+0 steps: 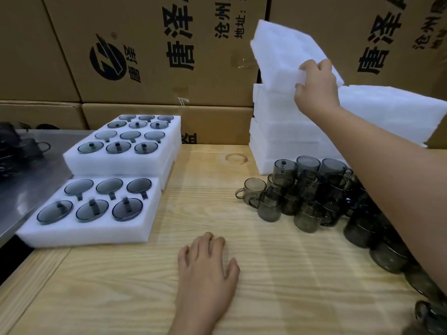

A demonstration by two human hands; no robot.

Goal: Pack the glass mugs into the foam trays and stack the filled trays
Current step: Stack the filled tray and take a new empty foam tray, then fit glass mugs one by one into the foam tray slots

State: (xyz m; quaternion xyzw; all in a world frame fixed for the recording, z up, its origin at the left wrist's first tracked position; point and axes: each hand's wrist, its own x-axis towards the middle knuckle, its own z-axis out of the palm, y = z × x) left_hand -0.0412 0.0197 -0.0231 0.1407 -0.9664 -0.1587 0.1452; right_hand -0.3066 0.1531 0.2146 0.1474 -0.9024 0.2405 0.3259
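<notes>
**Right hand (316, 85) grips a foam tray (278, 49), left hand (208, 259) lies flat**

Your right hand pinches the tilted foam tray by its near edge, above the stack of empty trays (278, 131) at the back of the table (193, 189). Your left hand rests open, palm down, on the wood. Smoky glass mugs (302, 189) crowd beside that stack. A filled tray (92, 228) sits at the left, with stacked filled trays (121, 163) behind it.

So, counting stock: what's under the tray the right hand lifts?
More white foam trays, stacked on the table. The lifted tray and right hand hide their tops and pockets.
</notes>
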